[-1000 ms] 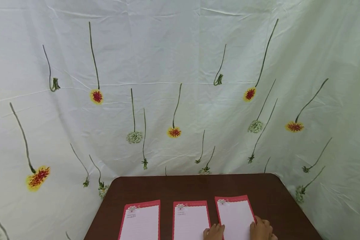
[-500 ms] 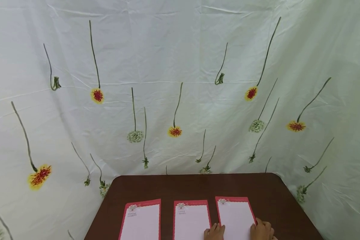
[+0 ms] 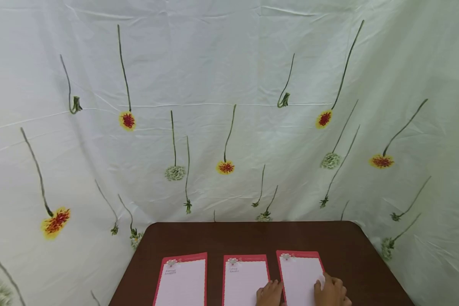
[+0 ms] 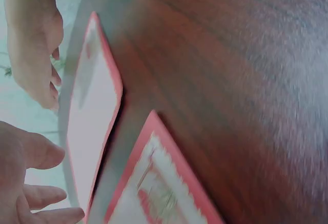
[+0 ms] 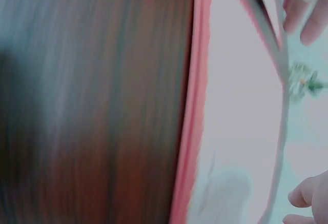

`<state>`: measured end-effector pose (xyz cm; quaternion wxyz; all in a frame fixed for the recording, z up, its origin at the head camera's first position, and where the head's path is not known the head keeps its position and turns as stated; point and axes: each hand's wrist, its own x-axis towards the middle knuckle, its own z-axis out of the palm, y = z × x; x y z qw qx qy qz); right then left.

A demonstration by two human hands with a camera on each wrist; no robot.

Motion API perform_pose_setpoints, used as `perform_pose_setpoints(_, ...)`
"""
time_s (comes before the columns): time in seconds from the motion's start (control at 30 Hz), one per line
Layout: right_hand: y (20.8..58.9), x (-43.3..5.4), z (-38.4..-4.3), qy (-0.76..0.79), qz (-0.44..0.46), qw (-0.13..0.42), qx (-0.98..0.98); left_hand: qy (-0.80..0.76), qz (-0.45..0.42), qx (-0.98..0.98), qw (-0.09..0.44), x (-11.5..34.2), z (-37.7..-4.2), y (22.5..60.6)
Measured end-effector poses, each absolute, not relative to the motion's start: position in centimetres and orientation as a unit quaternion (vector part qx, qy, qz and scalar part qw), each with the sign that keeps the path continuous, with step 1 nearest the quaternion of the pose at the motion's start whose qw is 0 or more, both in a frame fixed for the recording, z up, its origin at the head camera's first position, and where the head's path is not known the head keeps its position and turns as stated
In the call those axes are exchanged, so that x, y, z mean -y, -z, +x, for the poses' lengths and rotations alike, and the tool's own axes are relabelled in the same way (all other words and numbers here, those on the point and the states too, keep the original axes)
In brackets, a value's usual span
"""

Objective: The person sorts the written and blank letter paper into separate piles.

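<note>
Three pink-bordered writing pads lie side by side: a left pad (image 3: 181,280), a middle pad (image 3: 245,287) and a right pad (image 3: 298,276). My left hand (image 3: 269,293) is over the middle pad's right border, fingertips at the right pad's left edge. In the left wrist view its fingers (image 4: 46,201) are spread and loose. My right hand (image 3: 330,291) is at the right pad's right edge. Its thumb and forefinger pinch a small white piece (image 3: 321,281); I cannot tell whether this is the page's lifted edge.
The brown table (image 3: 252,238) has rounded far corners. A pale cloth (image 3: 199,63) printed with flowers hangs behind and along both sides. Short handwriting (image 3: 234,270) marks the top of the middle pad, and similar lines mark the left pad.
The right hand has shifted slightly left, and the white piece now shows at its thumb. The left hand has moved slightly left and up. The whole head view has drifted a little.
</note>
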<state>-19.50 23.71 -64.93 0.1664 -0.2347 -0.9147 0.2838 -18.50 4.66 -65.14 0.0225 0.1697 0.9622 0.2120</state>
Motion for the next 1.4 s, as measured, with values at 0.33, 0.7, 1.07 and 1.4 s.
perform_pose_setpoints(0.33,64.1,-17.3,-18.9,-0.284,-0.113,0.180,0.935,-0.228,0.163,-0.955,-0.095,1.0,-18.2,64.0)
perform_pose_setpoints(0.7,64.4,-12.7,-18.9,-0.238,-0.078,0.088,0.964,-0.316,0.033,-0.947,-0.047,7.5,-18.4,63.7)
perform_pose_setpoints(1.07,65.3,-11.6,-18.6,-0.229,-0.072,0.076,0.968,-0.282,-0.056,-0.958,-0.013,10.1,-17.9,65.6)
perform_pose_setpoints(1.4,65.0,-11.1,-18.5,-0.232,-0.074,0.050,0.969,-0.281,-0.039,-0.958,-0.044,10.0,-17.5,66.1)
